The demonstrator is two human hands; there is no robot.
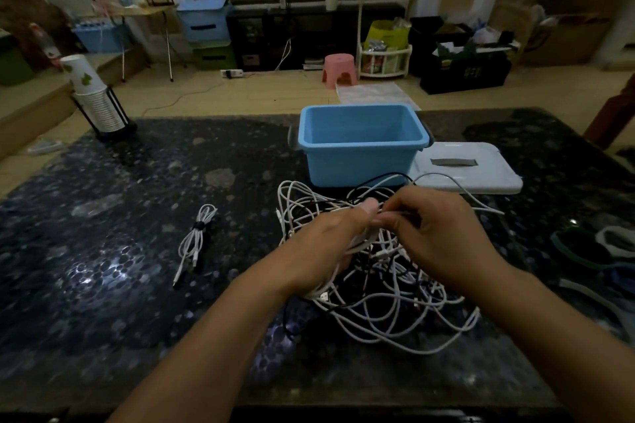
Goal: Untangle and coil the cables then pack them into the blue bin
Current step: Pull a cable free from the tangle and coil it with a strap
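On the worktop: a dark speckled worktop (103, 251) carries everything, with glare on its left part.
Tangle: a heap of white and black cables (388, 295) lies at centre, just in front of the blue bin (360, 144), a few loops reaching up against the bin's near wall.
Blue bin: upright and open, nothing visible inside.
Lid: a white lid (470, 166) lies flat just right of the bin, touching it; one white strand runs across its near edge.
Coiled cable: one white cable bundle (197, 233), bound by a dark tie, lies well left of the tangle.
Cups: a stack of paper cups (91, 96) in a black wire stand sits at the far left corner.
Right edge: some dark and pale loops (591, 247), blurred, cannot tell what.
Left hand (330, 244): over the tangle, back up, fingers curled round several white strands.
Right hand (436, 230): close beside the left, thumb and forefinger pinching a white strand above the heap.
Forearms: both reach in from the near edge, converging over the tangle.
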